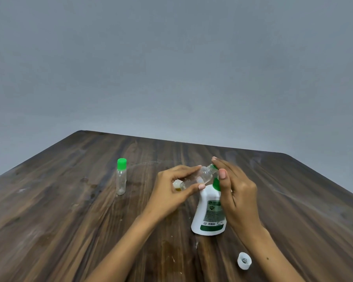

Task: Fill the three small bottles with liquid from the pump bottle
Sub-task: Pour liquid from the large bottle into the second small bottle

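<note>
White cap (244,260) lies open side up near the table's (69,231) near edge, right of the arms, well apart from everything else, likely off one of the small bottles and parked out of the way. Further in, white pump bottle (209,212) stands upright mid-table with its label facing the camera; its green pump head is mostly hidden behind the right hand (235,190). Right hand is up at the pump top, fingers extended and close together over the nozzle, thumb on the near side, looks set to press or steady the pump; can't tell if it's actually pressing. Left hand (174,187) pinches a clear small bottle (198,177) between thumb and fingers, tilted with its open neck pointing up and right at the nozzle, so the liquid would drop straight in. This bottle looks empty or close to it. Just behind the left hand something small with yellowish liquid (177,185) peeks out, maybe another small bottle already filled, mostly hidden. Off toward the left edge, well apart, a green-capped clear bottle (121,177) stands upright, looks empty and capped, probably waiting its turn. Judging: filling step in hand, at least two bottles left
</note>
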`<state>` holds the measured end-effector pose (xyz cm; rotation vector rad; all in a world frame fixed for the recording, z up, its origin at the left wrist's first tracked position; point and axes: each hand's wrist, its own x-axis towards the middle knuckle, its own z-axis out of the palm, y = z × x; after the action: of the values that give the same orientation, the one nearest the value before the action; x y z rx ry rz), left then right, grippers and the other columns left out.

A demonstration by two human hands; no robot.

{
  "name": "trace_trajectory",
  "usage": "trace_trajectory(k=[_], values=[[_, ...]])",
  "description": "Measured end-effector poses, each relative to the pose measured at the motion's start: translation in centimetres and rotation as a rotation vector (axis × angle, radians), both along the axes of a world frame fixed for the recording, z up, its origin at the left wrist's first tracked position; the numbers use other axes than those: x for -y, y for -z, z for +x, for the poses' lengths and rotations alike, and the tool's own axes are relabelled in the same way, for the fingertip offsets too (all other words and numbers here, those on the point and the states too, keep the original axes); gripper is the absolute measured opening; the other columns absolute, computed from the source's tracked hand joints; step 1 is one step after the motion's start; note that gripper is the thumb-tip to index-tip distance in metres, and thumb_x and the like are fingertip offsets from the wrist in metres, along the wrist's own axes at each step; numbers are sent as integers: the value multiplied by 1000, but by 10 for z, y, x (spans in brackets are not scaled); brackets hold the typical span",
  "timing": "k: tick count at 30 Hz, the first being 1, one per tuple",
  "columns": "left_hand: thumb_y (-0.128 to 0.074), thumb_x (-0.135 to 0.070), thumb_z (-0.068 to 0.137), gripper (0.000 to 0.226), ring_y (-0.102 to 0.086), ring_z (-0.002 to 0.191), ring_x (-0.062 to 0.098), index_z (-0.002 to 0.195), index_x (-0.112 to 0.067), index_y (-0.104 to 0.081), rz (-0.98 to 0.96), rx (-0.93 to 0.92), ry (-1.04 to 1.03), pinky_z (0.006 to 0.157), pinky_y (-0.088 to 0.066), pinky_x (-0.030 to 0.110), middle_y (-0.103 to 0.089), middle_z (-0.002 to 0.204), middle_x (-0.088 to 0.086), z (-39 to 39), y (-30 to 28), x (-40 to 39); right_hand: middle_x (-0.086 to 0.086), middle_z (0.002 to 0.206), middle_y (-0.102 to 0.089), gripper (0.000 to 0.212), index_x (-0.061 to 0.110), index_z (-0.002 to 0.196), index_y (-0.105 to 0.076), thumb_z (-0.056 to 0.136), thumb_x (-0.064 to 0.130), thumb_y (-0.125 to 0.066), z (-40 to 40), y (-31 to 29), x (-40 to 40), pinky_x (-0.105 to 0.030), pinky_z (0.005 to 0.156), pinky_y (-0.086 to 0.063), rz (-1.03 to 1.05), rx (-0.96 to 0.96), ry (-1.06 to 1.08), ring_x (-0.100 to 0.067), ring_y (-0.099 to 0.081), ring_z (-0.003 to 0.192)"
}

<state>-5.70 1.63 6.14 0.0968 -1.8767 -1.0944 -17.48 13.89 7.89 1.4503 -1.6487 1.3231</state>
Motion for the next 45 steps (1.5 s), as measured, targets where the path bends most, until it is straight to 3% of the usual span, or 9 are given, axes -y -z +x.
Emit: trace_trajectory(k=[3,7,15,20,27,33,39,45], values=[[-79,-32,75,42,-67,98,5,116,-26,-70,27,-23,4,83,-51,16,-73,103,-10,0,1,-1,5,115,-63,64,8,113,-68,101,52,-23,-3,-5,1,-16,88,-45,-3,-31,-9,-5,-58,108],[-81,-30,72,42,-67,96,2,112,-25,-71,8,-49,-25,81,-50,12,-74,100,-11,-1,2,-2,7,111,-64,66,8,108,-70,101,54,-22,-5,3,5,-25,82,-51,-73,9,-13,-10,-62,104],[-82,-29,69,40,-67,96,-2,108,-23,-72,-18,-157,-105,80,-50,10,-73,100,-16,-3,9,-6,8,109,-63,68,6,106,-71,101,53,-22,-5,-1,7,-14,85,-46,-87,-66,-6,-5,-59,103],[-85,-24,70,40,-68,95,-1,108,-15,-74,-84,-189,-162,80,-52,13,-73,101,-12,-7,16,-4,8,107,-65,67,7,105,-71,101,53,-23,-7,8,9,-20,80,-50,-119,-53,-1,-7,-62,100],[-86,-22,69,42,-68,95,-1,108,-12,-74,-62,-233,-176,80,-51,11,-73,101,-11,-5,18,-6,1,105,-69,71,7,105,-72,99,57,-21,-7,-1,5,-17,79,-49,-91,-66,-13,-8,-63,98],[-84,-27,68,42,-68,93,-2,106,-13,-74,-53,-217,-169,79,-50,9,-73,99,-13,-1,16,-9,1,108,-69,70,7,107,-71,99,57,-22,-5,3,6,-25,81,-51,-80,-55,-15,-10,-63,102],[-87,-22,66,42,-68,93,-2,106,-15,-74,-14,-208,-151,80,-51,10,-74,99,-12,-1,15,-9,7,103,-68,70,10,102,-73,99,57,-22,-4,1,4,-15,77,-49,-91,-53,-7,-7,-64,96],[-89,-18,65,43,-70,92,1,105,-20,-73,26,-166,-117,82,-52,14,-75,98,-11,-1,17,-10,2,103,-70,74,10,103,-73,96,62,-21,-3,-7,3,-18,77,-50,-61,-15,-32,-8,-64,97]])
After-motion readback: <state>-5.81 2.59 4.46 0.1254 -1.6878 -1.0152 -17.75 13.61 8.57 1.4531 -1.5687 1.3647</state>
